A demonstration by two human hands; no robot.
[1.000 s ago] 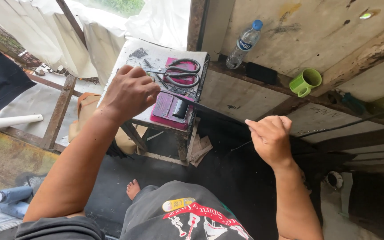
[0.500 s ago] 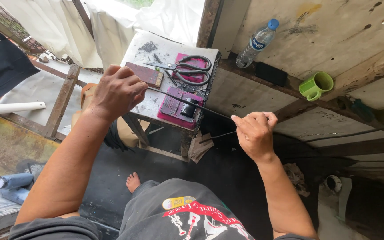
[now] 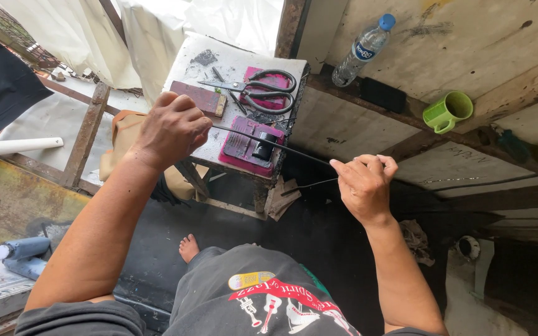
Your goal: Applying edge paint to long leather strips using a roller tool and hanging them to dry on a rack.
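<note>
A thin black cord (image 3: 275, 145) is stretched taut between my two hands. My left hand (image 3: 170, 127) is closed on one end above the near edge of a small white work table (image 3: 185, 65). My right hand (image 3: 363, 183) pinches the other end lower and to the right, in front of a wooden wall ledge. A loose tail of the cord trails from my right hand towards the table leg. On the table lie black-handled scissors (image 3: 263, 89), a brown block (image 3: 199, 98) and a pink pad (image 3: 241, 142) with a small black object on it.
A plastic water bottle (image 3: 362, 51), a flat black phone-like object (image 3: 383, 94) and a green mug (image 3: 446, 112) stand on the wall ledge. White cloth hangs behind the table. A white pipe (image 3: 14, 147) juts in at left. My bare foot (image 3: 188, 247) rests on the dark floor.
Both hands have drawn closer in the view and the cord is pulled tight between them. My left hand has shifted off the scissors towards the table's near edge.
</note>
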